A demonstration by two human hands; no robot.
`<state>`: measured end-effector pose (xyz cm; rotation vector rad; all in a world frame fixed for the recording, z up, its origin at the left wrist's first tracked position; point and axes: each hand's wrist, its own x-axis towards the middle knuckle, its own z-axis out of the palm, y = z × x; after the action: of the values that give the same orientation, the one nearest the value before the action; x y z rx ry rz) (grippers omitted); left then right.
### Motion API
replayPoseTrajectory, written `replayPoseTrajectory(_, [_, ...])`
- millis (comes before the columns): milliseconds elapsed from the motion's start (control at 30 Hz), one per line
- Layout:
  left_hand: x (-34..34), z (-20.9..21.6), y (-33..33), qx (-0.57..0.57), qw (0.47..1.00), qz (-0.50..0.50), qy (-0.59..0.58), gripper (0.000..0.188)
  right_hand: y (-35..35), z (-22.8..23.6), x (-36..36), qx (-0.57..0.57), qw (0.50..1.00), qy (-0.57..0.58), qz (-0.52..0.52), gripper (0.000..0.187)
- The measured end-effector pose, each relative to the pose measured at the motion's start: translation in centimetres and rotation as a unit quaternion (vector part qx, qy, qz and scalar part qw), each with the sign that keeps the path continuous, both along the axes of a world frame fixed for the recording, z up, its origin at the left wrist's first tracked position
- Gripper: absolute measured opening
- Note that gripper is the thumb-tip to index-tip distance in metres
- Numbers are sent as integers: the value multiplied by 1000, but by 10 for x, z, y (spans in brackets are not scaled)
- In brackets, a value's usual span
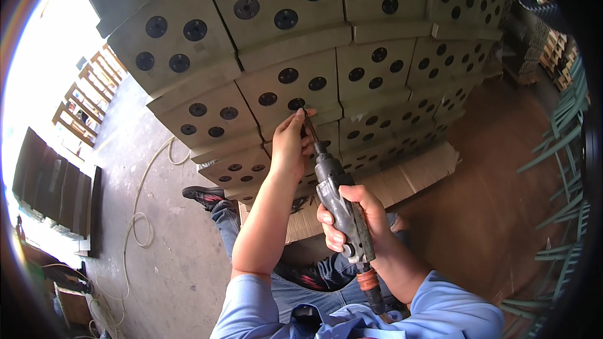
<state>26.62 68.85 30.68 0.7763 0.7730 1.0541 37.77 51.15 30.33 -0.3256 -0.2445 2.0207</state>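
In my right hand (pixel 364 216) is a dark grey power screwdriver (pixel 342 207), gripped round its body, with an orange-brown fitting and a hose at its rear. Its long thin bit (pixel 312 130) points up and away toward a black round disc (pixel 296 105) on a stacked brown panel (pixel 286 91). Close to that disc, my left hand (pixel 291 144) has its thumb and fingers pinched together beside the bit's tip. Whatever is between those fingertips is too small to make out. Other black discs sit in groups on the panel faces.
Stacked panels (pixel 276 0) rise in front of me, with cardboard (pixel 408 176) under them. A pale hose (pixel 135 213) curls over the concrete floor at left. Dark boards (pixel 53 188) and wooden frames (pixel 85 103) stand farther left. Green metal frames (pixel 568 150) line the right.
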Motion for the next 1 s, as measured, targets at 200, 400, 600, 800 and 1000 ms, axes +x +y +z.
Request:
replayPoseTrajectory(200, [-15, -30, -23, -10, 998, 46, -36, 22, 10, 8, -6, -24, 998, -60, -17, 41])
replayPoseTrajectory(400, [-40, -91, -20, -39, 992, 60, -107, 22, 20, 6, -9, -16, 998, -55, -10, 41])
replayPoseTrajectory(600, [-39, -114, -29, -87, 990, 96, -48, 21, 28, 10, -8, -5, 996, -88, -27, 41])
replayPoseTrajectory(800, [-45, -121, -32, -85, 992, 90, -27, 19, 36, 4, -9, -2, 997, -82, -10, 40])
replayPoseTrajectory(1000, [-54, -92, -34, -30, 992, 69, -99, 34, 30, -6, 1, 37, 999, -27, -2, 45])
